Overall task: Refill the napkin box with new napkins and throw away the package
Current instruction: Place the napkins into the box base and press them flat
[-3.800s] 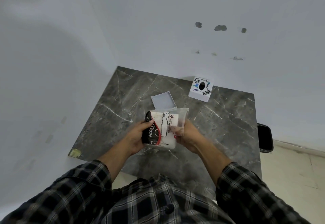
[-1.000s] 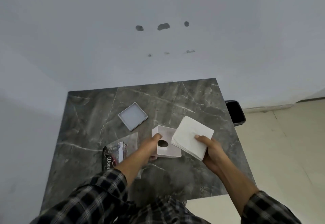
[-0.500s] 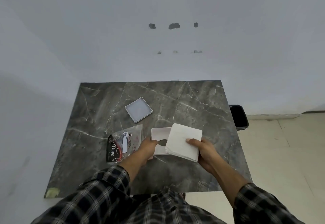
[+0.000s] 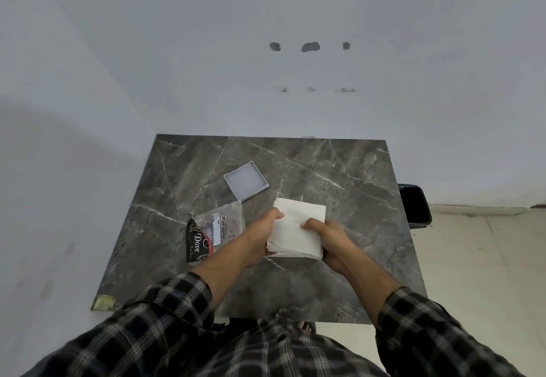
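Observation:
A white stack of napkins sits over the napkin box, which it hides completely. My left hand grips the stack's left edge, thumb on top. My right hand grips its right edge, fingers over the top. The empty plastic package, clear with a black and red end, lies flat on the table just left of my left wrist. The box's square grey lid lies behind the package, inner side up.
The dark marble table stands against a white wall. A black bin sits on the floor off the table's right edge. A scrap of tape marks the near left corner.
The package was put down at the left. My right hand brought the napkin stack left over the box, which is now covered, and my left hand moved onto the stack's edge.

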